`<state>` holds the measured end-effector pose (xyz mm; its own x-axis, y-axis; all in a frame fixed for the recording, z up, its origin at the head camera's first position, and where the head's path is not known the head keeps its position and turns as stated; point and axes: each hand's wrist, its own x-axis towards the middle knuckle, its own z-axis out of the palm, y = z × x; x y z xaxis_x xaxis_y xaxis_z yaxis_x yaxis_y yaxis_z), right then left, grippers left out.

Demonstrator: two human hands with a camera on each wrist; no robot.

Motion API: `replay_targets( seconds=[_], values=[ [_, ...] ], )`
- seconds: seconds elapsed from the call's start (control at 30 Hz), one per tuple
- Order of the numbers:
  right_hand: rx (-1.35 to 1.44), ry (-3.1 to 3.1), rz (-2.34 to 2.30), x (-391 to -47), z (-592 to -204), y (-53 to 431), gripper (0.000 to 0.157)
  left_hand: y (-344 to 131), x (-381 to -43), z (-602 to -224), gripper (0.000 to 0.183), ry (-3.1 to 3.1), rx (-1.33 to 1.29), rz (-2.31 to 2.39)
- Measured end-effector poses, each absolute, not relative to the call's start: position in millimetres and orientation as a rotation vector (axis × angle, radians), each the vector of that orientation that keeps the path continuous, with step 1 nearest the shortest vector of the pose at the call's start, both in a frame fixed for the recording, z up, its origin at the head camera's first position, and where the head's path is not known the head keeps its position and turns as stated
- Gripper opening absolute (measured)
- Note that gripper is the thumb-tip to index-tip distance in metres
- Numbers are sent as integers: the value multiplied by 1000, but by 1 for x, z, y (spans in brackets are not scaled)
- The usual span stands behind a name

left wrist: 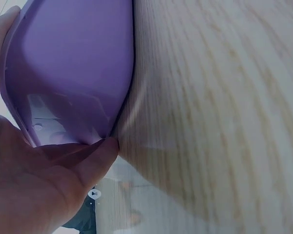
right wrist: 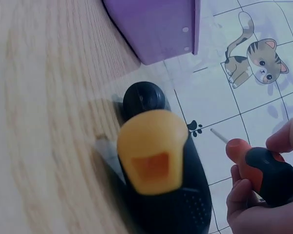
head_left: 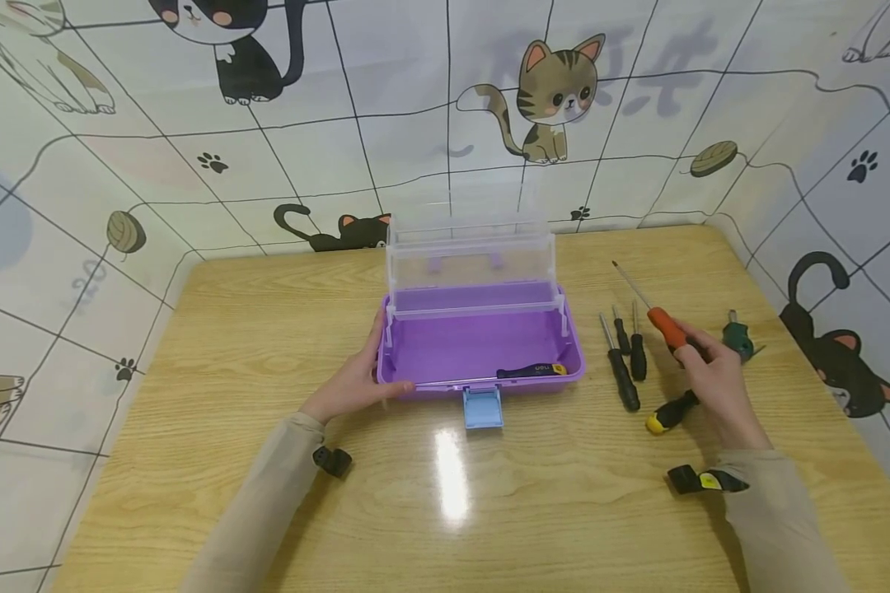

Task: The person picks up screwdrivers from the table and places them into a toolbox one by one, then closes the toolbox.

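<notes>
Right hand (head_left: 714,380) gripping orange-and-black screwdriver (head_left: 666,328) by its handle, at 3 o'clock of the purple box (head_left: 445,346); shaft points between 10 and 11. Judged light, rigid, handle-heavy; best hold is the thick handle, as the slim shaft would likely slip. Left hand (head_left: 352,379) holds the purple box at its 9 o'clock end; probably light plastic, apt to slide.

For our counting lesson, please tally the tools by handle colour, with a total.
Black-and-yellow screwdrivers: 2
Plain black screwdrivers: 3
Red-and-black screwdriver, in the right hand: 1
Green tool, exact type unclear: 1
Total: 7
</notes>
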<state>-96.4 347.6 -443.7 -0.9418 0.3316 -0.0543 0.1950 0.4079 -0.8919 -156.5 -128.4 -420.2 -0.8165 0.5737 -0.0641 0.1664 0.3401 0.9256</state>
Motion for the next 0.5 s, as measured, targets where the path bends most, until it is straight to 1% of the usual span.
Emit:
replay_targets(
  seconds=[0.2, 0.5],
  values=[
    [-454, -2506, 1565, -95, -442, 345, 49, -129, -156, -420, 120, 2226, 656, 1480],
    [-349, -2447, 1550, -88, -435, 335, 41, -128, -156, -419, 119, 2235, 659, 1468]
  ],
)
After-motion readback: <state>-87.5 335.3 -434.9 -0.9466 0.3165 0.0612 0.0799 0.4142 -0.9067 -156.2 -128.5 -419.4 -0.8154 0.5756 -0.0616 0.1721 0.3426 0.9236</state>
